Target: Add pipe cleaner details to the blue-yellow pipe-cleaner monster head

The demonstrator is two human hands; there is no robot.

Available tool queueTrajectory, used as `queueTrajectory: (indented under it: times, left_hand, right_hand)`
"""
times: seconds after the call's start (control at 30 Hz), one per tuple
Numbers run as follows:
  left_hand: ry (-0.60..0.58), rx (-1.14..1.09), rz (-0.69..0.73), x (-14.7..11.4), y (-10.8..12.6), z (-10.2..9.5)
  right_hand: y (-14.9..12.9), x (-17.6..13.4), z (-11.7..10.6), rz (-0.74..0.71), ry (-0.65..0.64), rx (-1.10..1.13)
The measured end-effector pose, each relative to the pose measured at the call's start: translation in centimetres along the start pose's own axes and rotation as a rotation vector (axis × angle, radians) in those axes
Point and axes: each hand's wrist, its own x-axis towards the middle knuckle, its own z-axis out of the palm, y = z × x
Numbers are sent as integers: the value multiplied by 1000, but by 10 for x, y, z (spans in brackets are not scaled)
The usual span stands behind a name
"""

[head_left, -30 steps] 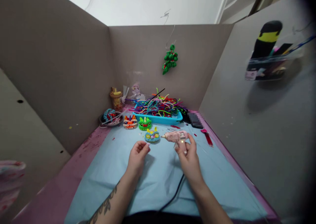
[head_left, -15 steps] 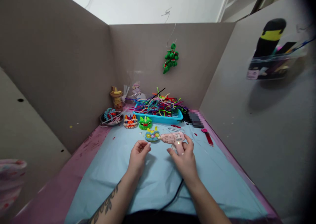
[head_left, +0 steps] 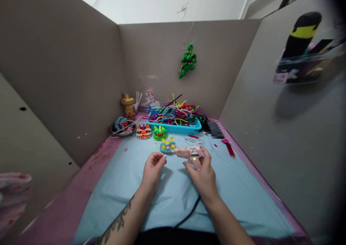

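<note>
My right hand (head_left: pixel 203 167) is wrapped round a pink hot glue gun (head_left: pixel 189 152), its nozzle pointing left and a small light glowing on its handle. Left of the nozzle, my left hand (head_left: pixel 154 166) is closed in a pinch; a tiny pale bit shows at the fingertips, too small to name. Just beyond both hands lies a blue and yellow pipe-cleaner animal head (head_left: pixel 165 147), partly behind the nozzle. An orange one (head_left: pixel 143 131) and a green one (head_left: pixel 160 133) sit farther back on the light blue cloth (head_left: pixel 129 176).
A blue tray (head_left: pixel 177 127) heaped with colourful pipe cleaners stands at the back. Left of it are a dark bowl (head_left: pixel 115 134) and a brown cup (head_left: pixel 128 108). Tweezers (head_left: pixel 193 141) and a red-strapped item (head_left: pixel 229 150) lie to the right. Grey panels surround the table; a black cord crosses its front.
The camera view has shifted slightly. The glue gun has turned a little in my right hand, its nozzle slightly lower and to the left. My left hand keeps its pinch.
</note>
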Motion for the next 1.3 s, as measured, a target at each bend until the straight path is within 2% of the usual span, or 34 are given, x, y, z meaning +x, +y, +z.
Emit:
queueTrajectory:
  times: [0.33,0.53,0.9,1.3]
  left_hand:
    - [11,-17,-15,-1,1,0]
    - [11,-9,-8,-1,0,0]
    - [6,13,-7,-2,2,0]
    - [-4,49,-4,-2,3,1]
  right_hand:
    - [6,2,6,-92,-124,-9]
    - [5,1,2,-91,-95,-72]
    - [1,0,-1,-116,-18,4]
    - [5,-2,4,-137,-22,65]
